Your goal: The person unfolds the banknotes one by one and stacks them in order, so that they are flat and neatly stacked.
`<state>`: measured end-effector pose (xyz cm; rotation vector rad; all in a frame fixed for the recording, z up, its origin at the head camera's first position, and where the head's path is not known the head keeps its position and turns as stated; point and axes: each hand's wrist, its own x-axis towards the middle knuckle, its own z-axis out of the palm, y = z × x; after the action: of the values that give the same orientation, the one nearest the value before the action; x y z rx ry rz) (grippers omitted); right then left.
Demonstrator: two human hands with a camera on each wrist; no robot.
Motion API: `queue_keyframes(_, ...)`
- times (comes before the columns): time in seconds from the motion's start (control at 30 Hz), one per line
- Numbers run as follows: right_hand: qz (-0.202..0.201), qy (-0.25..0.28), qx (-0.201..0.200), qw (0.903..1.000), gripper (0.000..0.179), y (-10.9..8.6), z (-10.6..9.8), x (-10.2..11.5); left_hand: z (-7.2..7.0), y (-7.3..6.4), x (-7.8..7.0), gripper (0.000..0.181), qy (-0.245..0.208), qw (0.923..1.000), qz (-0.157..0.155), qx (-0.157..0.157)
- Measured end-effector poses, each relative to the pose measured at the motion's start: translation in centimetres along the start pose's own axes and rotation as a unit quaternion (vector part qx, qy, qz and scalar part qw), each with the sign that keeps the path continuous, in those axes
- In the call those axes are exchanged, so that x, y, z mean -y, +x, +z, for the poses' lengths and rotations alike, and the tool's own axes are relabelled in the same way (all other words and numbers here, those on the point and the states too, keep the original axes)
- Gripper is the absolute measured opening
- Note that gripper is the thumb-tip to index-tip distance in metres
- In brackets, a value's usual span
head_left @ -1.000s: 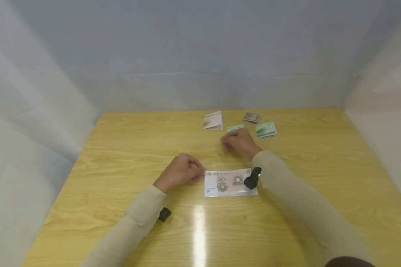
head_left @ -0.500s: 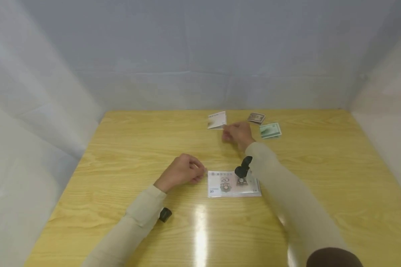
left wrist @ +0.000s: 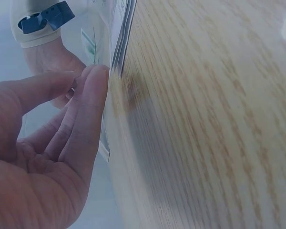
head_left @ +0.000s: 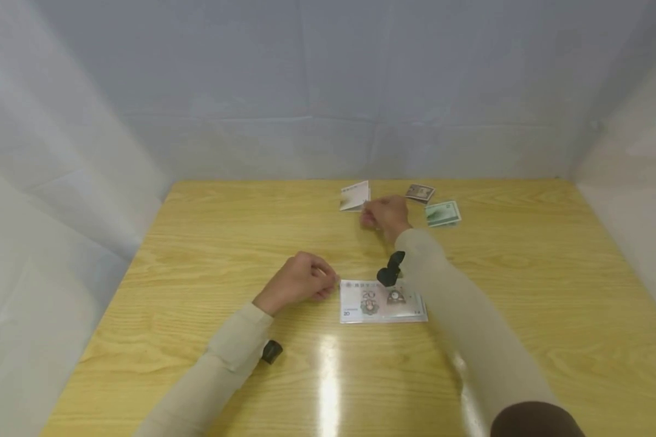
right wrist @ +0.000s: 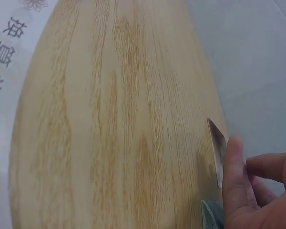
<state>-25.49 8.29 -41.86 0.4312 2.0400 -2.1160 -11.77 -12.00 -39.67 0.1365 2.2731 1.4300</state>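
A pile of pale pink-white banknotes [head_left: 355, 306] marked "20" lies flat on the table; the left wrist view shows several layers. My left hand [head_left: 300, 279] is at the pile's left side, fingers loosely bent, nothing visible between them, a fingertip close to the note corner [left wrist: 118, 67]; contact is unclear. Farther back, my right hand [head_left: 388, 215] has its fingertips at the lower right corner of a folded pale banknote [head_left: 354, 195]. In the right wrist view this folded note's edge [right wrist: 217, 150] passes behind a finger, so whether it is pinched is hidden. A green folded note [right wrist: 211, 215] sits beneath that hand.
Right of my right hand are a brown folded note [head_left: 420, 192] and a green folded note [head_left: 443, 213]. The wooden table [head_left: 224, 230] ends at a hanging pale cloth [head_left: 251, 145] at the back, with cloth at both sides too.
My right hand has moved up and slightly left, from in front of the green note to the folded pale note, covering the green one in the head view. My left hand stays put.
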Motion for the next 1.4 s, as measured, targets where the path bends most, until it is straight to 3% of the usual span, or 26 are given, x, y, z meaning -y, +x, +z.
queue_keyframes(0.33, 0.016, 0.005, 0.003, 0.9999, 0.03, 0.1, 0.4, 0.1, -0.1, 0.3, 0.0, 0.015, 0.002, 0.9999, -0.01, -0.001)
queue_keyframes(0.53, 0.021, -0.025, 0.007, 0.9994, 0.025, -0.2, 0.2, 0.1, -0.3, 0.7, 0.4, 0.014, -0.002, 1.0, -0.001, -0.007)
queue_keyframes(0.83, 0.041, -0.069, 0.064, 0.9947, 0.022, -1.3, -0.1, 0.4, -1.3, 2.6, 1.0, 0.021, 0.001, 0.9964, 0.006, -0.085)
queue_keyframes(1.17, 0.051, -0.132, 0.11, 0.9838, 0.016, -2.7, -0.9, 0.1, -1.3, 4.4, 0.8, 0.034, -0.118, 0.9856, -0.02, -0.12)
queue_keyframes(1.4, 0.077, -0.169, 0.12, 0.9752, 0.017, -3.1, -0.9, -0.2, -1.4, 5.0, 0.5, 0.037, -0.168, 0.9766, -0.048, -0.126)
